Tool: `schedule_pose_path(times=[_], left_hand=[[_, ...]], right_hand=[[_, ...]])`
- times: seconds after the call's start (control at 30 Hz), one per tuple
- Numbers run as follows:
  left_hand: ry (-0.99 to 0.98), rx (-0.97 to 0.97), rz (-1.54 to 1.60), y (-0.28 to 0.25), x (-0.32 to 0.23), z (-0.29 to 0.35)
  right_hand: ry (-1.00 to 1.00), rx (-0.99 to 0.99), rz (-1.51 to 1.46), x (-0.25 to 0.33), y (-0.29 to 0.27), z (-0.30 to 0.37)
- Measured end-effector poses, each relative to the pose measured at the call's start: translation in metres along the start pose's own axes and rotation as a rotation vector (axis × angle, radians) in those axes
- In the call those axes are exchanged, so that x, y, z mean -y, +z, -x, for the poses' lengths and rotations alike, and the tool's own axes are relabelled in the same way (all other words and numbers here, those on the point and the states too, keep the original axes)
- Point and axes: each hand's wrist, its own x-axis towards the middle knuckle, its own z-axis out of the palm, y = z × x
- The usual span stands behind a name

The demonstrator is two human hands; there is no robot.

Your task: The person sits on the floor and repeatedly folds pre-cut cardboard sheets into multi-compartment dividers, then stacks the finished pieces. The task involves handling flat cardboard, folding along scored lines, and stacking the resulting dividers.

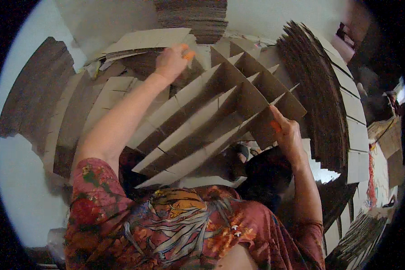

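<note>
A grid of interlocked grey-brown cardboard dividers [252, 92] stands tilted in front of me, its slotted strips crossing at the far right and fanning out toward my lap. My right hand [287, 132] grips the grid's lower right edge, thumb on the near side and an orange cover on a finger. Beyond the grid's far left side, my left hand [172, 60] is closed, with orange covers on its fingertips. It is beside a stack of flat cardboard strips [146, 39]; what its fingers hold, if anything, is hidden.
A tall curved stack of cardboard strips [321, 90] rises on the right. More strip stacks stand at the left [36, 90] and against the far wall [191, 20]. Slotted strips [105, 101] lie under my left forearm. Red strings [372, 175] hang at the far right.
</note>
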Motion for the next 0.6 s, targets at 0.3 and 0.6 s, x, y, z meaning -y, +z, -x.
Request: schedule_pose_path(times=[0.3, 0.6], left_hand=[[0.050, -0.107, -0.622, 0.018, 0.106, -0.051], [-0.014, 0.161, -0.334, 0.000, 0.104, -0.085]], right_hand=[[-0.036, -0.072, 0.118, -0.029, 0.021, -0.044], [0.030, -0.261, 0.183, -0.026, 0.013, -0.032]])
